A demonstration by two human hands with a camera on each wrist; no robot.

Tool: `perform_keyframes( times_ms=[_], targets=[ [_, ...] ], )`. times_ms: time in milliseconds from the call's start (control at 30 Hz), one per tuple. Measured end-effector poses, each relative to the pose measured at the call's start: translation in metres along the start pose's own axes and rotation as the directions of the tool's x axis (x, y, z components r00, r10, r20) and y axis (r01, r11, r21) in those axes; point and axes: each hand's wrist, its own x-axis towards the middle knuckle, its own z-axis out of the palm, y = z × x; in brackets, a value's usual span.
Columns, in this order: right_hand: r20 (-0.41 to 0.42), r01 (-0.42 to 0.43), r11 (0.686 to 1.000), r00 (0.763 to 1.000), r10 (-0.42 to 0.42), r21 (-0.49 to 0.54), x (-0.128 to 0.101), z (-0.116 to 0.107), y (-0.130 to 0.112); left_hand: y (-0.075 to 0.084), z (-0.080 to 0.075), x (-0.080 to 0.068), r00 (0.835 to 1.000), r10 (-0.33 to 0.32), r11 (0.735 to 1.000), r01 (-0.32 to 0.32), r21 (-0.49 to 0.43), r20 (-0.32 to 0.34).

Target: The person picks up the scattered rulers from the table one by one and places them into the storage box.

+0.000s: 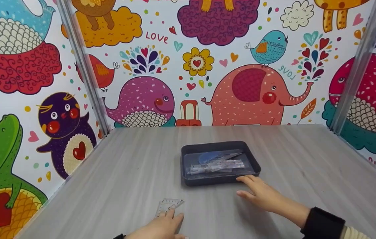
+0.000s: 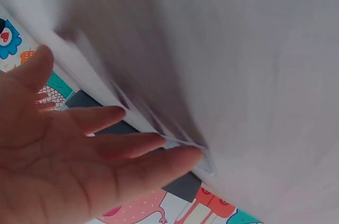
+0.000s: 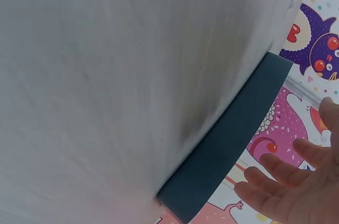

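Clear plastic rulers with printed marks, one looking like a set square [image 1: 166, 206], lie on the table in front of my left hand [image 1: 159, 228]. My left fingertips touch their near edge. The fingers are stretched out in the left wrist view, close to a clear plastic edge [image 2: 205, 161]. My right hand [image 1: 263, 196] hovers by the front right corner of a dark grey tray [image 1: 204, 182], fingers loosely extended and holding nothing. Inside the tray are clear plastic strips [image 1: 218, 166], a blue translucent piece [image 1: 207, 156] and a thin dark pointed item [image 1: 233, 155].
The grey wood-grain table [image 1: 135, 159] runs back to a wall [image 1: 228, 26] printed with cartoon animals. Metal posts [image 1: 85, 66] stand at the left and right rear corners. A patterned side panel [image 1: 42, 132] borders the table on the left.
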Motion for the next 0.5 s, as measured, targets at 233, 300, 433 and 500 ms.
perform_keyframes(
  times_ms=[233,300,433,500],
  targets=[
    [0.002,-0.002,1.000,1.000,0.001,0.011,-0.002,-0.001,0.002,0.009,-0.002,0.009,0.997,0.080,0.997,-0.080,0.013,0.001],
    [0.005,-0.012,1.000,1.000,0.012,0.011,-0.002,-0.002,0.002,0.017,-0.002,0.014,0.995,0.097,0.995,-0.096,0.017,-0.009],
    [0.003,-0.031,0.999,1.000,0.031,0.010,-0.002,-0.003,0.002,0.041,-0.002,0.027,0.996,0.081,0.996,-0.080,0.026,-0.025],
    [0.003,-0.032,0.999,1.000,0.032,0.012,-0.001,-0.003,0.002,0.054,-0.002,0.034,0.997,0.075,0.997,-0.074,0.036,-0.036]
  ],
)
